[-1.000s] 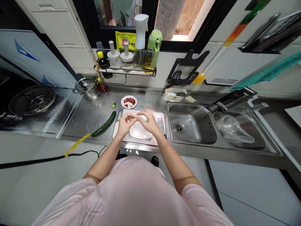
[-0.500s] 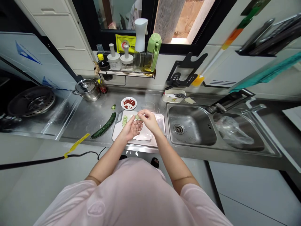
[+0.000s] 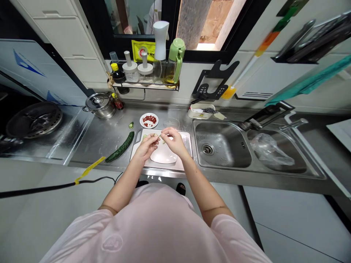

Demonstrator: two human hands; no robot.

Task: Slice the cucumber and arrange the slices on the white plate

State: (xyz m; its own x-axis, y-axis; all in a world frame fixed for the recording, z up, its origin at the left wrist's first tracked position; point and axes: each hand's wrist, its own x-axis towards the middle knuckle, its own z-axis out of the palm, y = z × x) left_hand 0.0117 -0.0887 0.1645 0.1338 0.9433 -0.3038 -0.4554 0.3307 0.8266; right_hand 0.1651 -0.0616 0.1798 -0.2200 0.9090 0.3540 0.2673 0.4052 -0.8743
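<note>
My left hand point(image 3: 148, 146) and my right hand point(image 3: 173, 141) meet over a white cutting board point(image 3: 188, 146). Thumb and fingers of each pinch a thin cucumber slice point(image 3: 160, 136), seen nearly edge-on between them. Other cucumber slices point(image 3: 144, 136) lie on the board, mostly covered by my left hand. Below my fingers, a pale flat piece with a rounded edge point(image 3: 163, 157) rests on the board; I cannot make out what it is. Left of the board lies a long dark green cucumber point(image 3: 120, 148), with a small cut cucumber end point(image 3: 131, 125) behind it.
A white plate point(image 3: 142, 120) of chopped red pieces and a clear bowl point(image 3: 171, 123) stand behind the board. To the right is a double sink point(image 3: 223, 144) with a plastic bag point(image 3: 270, 149). A lidded pot point(image 3: 100, 106) sits back left, under a condiment rack point(image 3: 148, 86).
My left hand has turned and closed its fingers, now pinching the slice that my right hand held. It covers more of the slices on the board. The view has shifted slightly.
</note>
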